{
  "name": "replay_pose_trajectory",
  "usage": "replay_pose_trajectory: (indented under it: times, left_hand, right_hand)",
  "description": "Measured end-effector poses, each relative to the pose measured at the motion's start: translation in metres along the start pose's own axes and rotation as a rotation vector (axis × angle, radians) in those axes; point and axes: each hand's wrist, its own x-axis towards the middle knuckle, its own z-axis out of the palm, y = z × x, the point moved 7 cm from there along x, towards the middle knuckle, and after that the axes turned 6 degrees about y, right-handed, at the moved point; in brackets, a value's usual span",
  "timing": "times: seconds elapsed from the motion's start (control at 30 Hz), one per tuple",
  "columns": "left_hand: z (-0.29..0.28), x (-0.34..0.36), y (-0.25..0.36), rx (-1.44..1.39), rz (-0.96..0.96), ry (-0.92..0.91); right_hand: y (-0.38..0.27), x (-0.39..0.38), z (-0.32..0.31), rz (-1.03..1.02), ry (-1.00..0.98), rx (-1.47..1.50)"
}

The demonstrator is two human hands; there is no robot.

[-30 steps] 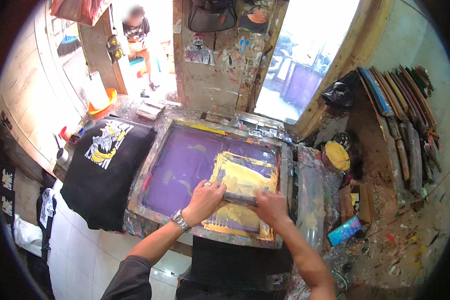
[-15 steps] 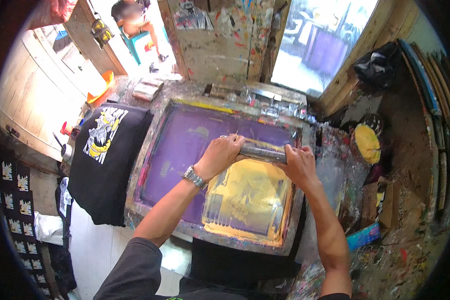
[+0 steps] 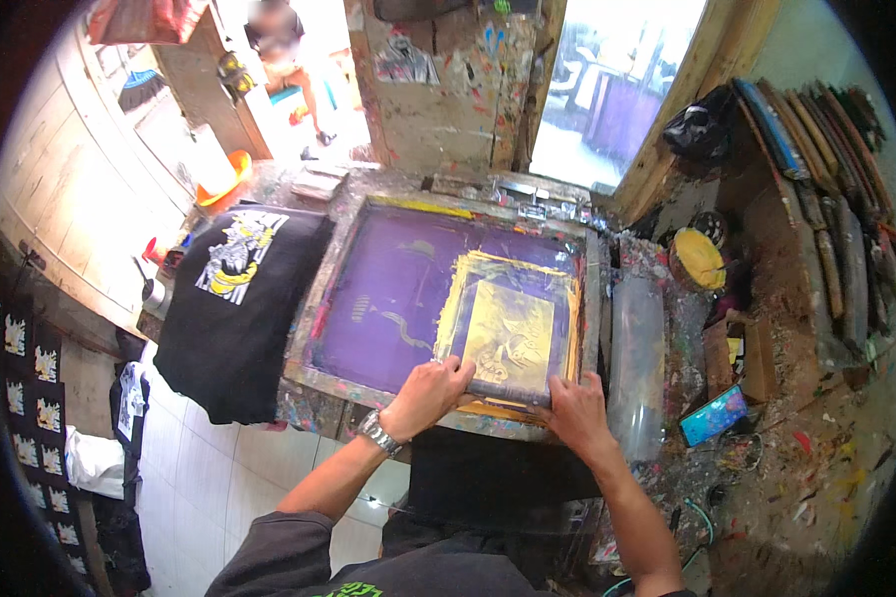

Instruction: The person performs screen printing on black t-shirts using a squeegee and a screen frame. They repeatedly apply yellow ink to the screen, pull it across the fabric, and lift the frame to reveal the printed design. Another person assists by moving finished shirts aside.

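Observation:
A screen-printing frame (image 3: pixel 331 284) with purple mesh (image 3: pixel 383 279) lies flat on the table before me. A rectangle of yellow ink (image 3: pixel 516 323) covers the mesh's right part, with a faint drawing showing through. My left hand (image 3: pixel 428 400), wearing a metal watch, and my right hand (image 3: pixel 579 413) are closed on the two ends of a squeegee (image 3: pixel 503 405) at the frame's near side. The squeegee is partly hidden by my fingers. Black cloth (image 3: pixel 498 468) hangs below the frame's near edge.
A black printed T-shirt (image 3: pixel 239 358) lies left of the frame. To the right are a clear plastic sheet (image 3: pixel 637 363), a container of yellow ink (image 3: pixel 699 259), an open cardboard box (image 3: pixel 752 353) and a blue-screened phone (image 3: pixel 714 416). A person (image 3: pixel 287 55) sits beyond the doorway.
Both hands have drawn the squeegee toward me, from the middle of the mesh to its near edge. The inked rectangle behind it now looks thinner and smoother. My view has shifted slightly.

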Motion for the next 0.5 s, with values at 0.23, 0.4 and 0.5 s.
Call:
replay_pose_trajectory:
  times: [0.23,0.4,0.5]
  left_hand:
    - [-0.027,-0.093,-0.044,0.236,-0.049,0.323]
    - [-0.019,-0.114,-0.064,0.299,-0.057,0.283]
    - [-0.033,-0.1,-0.051,0.292,-0.037,0.277]
  right_hand:
    - [-0.044,-0.014,-0.028,0.059,0.239,-0.204]
    - [-0.081,-0.029,-0.003,0.067,0.426,-0.015]
    - [-0.087,-0.041,-0.03,0.104,0.484,-0.052]
